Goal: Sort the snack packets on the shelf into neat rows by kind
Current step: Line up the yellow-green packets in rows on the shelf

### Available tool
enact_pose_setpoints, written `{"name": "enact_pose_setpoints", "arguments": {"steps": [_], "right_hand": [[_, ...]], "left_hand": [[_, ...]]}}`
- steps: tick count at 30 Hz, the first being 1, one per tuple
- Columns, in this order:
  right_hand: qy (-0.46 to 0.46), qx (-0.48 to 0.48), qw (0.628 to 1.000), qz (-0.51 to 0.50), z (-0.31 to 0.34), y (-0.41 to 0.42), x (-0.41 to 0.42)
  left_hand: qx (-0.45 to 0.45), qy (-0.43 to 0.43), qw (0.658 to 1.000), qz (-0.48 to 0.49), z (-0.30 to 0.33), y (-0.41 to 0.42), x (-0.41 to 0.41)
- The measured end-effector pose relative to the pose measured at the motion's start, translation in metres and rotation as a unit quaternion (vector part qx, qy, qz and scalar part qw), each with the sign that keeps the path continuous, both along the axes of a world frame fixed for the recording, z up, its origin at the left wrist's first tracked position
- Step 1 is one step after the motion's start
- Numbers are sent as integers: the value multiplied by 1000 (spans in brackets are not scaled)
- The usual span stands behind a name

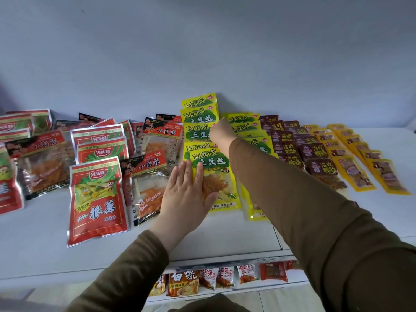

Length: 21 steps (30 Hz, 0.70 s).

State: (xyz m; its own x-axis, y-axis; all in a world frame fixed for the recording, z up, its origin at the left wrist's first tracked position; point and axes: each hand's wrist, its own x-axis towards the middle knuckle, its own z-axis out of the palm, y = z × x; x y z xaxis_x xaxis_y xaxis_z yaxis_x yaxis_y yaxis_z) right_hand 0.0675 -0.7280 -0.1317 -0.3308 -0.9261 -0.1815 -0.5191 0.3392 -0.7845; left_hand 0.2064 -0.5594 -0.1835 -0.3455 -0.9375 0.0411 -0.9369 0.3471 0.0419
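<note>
Left hand (186,194), fingers straight, pins the front yellow packet (211,176) flat; right hand (221,134) behind it, fingers hidden, squaring the row.

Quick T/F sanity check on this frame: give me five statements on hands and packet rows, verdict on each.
1. The left hand lies flat with straight fingers on the front yellow TuDouSi packet. True.
2. The right hand reaches further back than the left hand, over the yellow rows. True.
3. The dark maroon packets lie left of the yellow TuDouSi rows. False: they lie to the right, between those rows and the orange-yellow packets.
4. The red packet with green onion art is held up in the air. False: it lies on the shelf, untouched.
5. More snack packets show on a lower level below the shelf edge. True.
</note>
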Motion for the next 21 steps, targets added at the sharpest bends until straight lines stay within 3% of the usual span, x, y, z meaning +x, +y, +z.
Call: {"name": "enact_pose_setpoints", "arguments": {"steps": [5, 9, 11, 15, 17, 21], "right_hand": [[90, 17, 995, 35, -2, 7, -3], [140, -84, 983, 83, 12, 28, -1], [121, -136, 978, 99, 26, 45, -6], [-18, -193, 976, 103, 28, 106, -27], [21, -187, 972, 138, 12, 145, -33], [130, -136, 956, 223, -31, 192, -22]], "left_hand": [[20, 20, 1000, -3, 0, -4, -1], [55, 124, 991, 6, 11, -8, 0], [87, 262, 961, 22, 20, -13, -1], [173, 487, 852, 80, 35, -20, -2], [194, 533, 819, 86, 37, -17, -2], [211, 542, 808, 89, 31, -12, -9]]}}
